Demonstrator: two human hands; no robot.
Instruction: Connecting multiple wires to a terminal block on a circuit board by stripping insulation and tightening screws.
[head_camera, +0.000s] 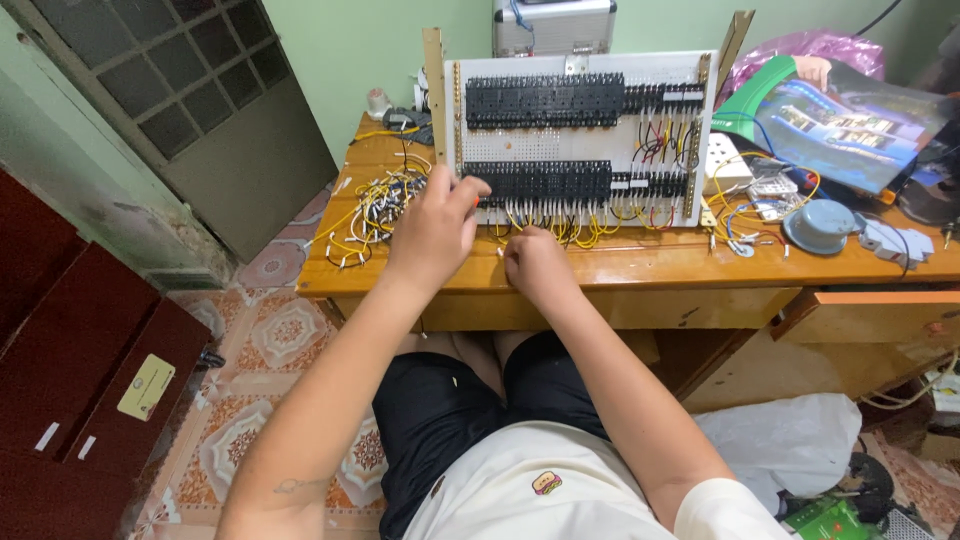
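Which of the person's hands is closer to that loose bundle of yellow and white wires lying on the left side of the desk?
The left hand. It sits just right of the wire bundle, almost beside it. The right hand rests further right, under the panel's lower terminal row.

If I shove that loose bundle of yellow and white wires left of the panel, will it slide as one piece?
Probably not. The wire bundle looks like thin separate strands, so it would likely flop and spread. Some strands seem to run toward the panel, so they might tug or snag.
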